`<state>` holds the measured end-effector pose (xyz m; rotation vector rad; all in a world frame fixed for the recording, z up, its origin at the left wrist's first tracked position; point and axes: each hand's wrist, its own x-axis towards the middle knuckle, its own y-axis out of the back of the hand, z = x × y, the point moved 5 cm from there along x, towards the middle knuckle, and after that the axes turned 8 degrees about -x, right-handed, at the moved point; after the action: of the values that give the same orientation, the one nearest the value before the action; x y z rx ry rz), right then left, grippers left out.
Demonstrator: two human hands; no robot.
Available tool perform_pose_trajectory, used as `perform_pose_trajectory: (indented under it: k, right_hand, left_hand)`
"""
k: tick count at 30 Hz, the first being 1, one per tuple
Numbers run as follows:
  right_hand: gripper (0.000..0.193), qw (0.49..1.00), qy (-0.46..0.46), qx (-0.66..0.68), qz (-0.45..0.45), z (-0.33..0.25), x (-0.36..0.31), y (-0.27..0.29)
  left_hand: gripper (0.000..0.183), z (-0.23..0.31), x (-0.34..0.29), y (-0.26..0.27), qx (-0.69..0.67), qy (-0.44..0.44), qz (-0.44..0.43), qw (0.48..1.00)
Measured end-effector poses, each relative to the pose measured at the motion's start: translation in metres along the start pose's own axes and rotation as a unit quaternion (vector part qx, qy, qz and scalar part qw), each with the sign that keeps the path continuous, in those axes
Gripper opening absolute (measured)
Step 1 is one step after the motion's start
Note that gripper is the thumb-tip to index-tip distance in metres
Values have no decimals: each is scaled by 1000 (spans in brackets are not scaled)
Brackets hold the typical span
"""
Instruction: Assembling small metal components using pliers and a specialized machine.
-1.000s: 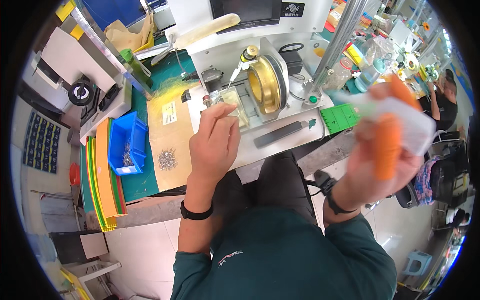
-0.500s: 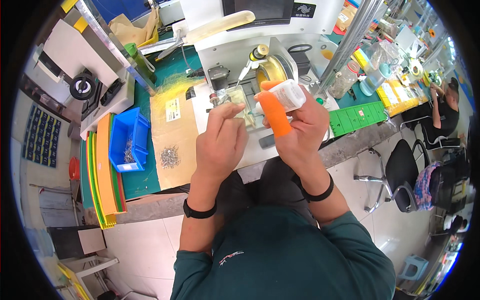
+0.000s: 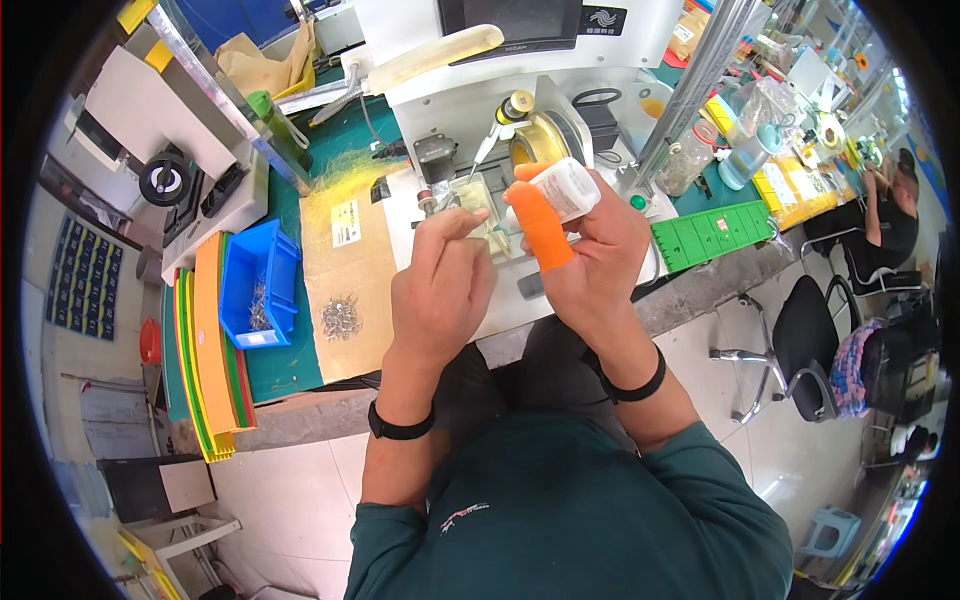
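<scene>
My right hand is wrapped round a small white bottle with a printed label, tilted so that its narrow end points left. Orange finger covers sit on the thumb and a fingertip of that hand. My left hand is held up beside it, fingers curled and pinched together; whatever they hold, if anything, is too small to make out. Both hands hover over the front of a white bench machine. Behind them are its yellow wire spool and a slanted nozzle.
On the left lie a pile of small metal pins on brown cardboard and a blue bin holding more pins. Stacked coloured trays line the left edge. A green tray lies to the right. A person sits far right.
My right hand has shifted slightly left with the white bottle, nearer to my left hand. The left hand stays almost still, its fingers still pinched.
</scene>
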<state>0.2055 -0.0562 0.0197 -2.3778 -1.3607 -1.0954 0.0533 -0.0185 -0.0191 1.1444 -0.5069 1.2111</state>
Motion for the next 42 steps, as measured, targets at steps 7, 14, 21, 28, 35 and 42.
perform_pose_trajectory:
  k: [7, 14, 21, 28, 35, 42]
  right_hand:
    - [20, 1000, 6, -24, -1, -2, 1, 1]
    - [21, 1000, 18, -19, 9, -1, 1, 1]
    - [41, 913, 245, -19, 325, -54, 5, 132]
    - [28, 939, -101, -101, 312, 58, 105, 262]
    - [26, 938, -175, -178, 242, 127, 118, 244]
    - [36, 891, -215, -394, 65, 167, 121, 212]
  left_hand:
    - [19, 3, 0, 2, 4, -1, 3, 1000]
    - [20, 1, 0, 1, 12, -14, 17, 1000]
    - [18, 3, 6, 2, -36, 8, -1, 999]
    - [16, -1, 7, 8, -54, 27, -18, 998]
    - [16, 4, 12, 3, -75, 50, -25, 996]
    - [16, 3, 13, 4, -60, 56, -31, 996]
